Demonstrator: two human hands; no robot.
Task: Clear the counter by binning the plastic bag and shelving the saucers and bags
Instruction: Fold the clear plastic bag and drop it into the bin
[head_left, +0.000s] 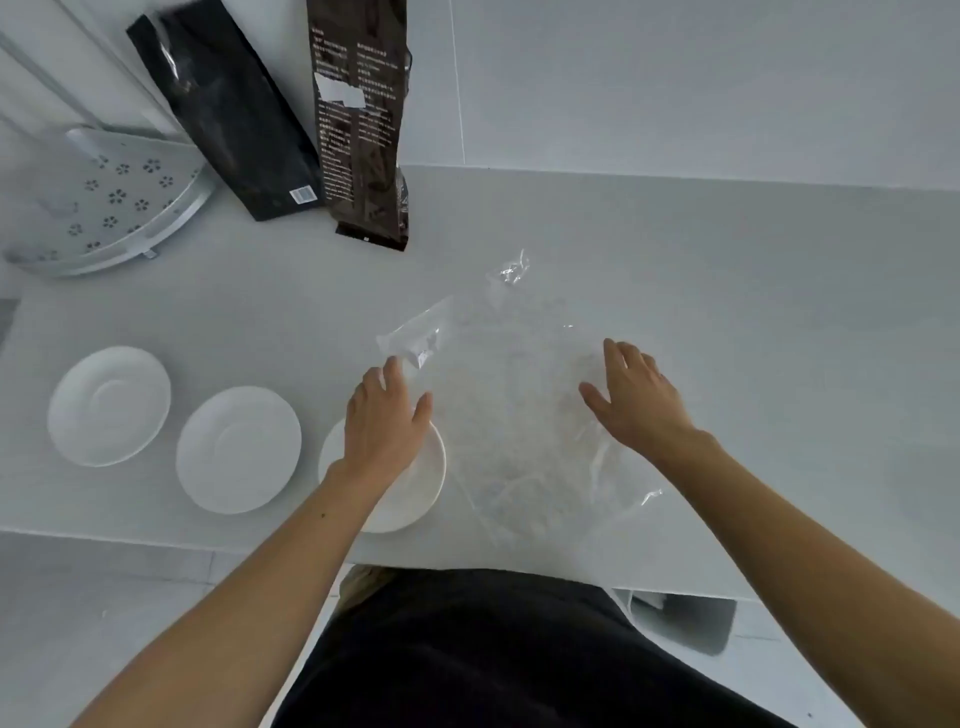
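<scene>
- Pale grey counter (727, 270) runs across the view, meeting a plain grey wall (675, 78) at the back.
- Clear plastic bag (509, 395) lies flat and crumpled mid-counter, its long axis slanting from far left to near right; its edges are hard to trace against the surface.
- Left hand (384, 421) hovers palm down, fingers loosely spread, over the bag's left edge, hiding part of the nearest saucer (410, 493).
- Right hand (639, 395) is palm down on the bag's right side, fingers spread, gripping nothing; contact unclear.
- Two more white saucers (109, 405) (239, 449) sit in a row to the left.
- Black bag (228, 109) and brown printed bag (361, 119) lean upright at the wall, tops cut off.
- White perforated corner shelf (104, 197) stands far left.
</scene>
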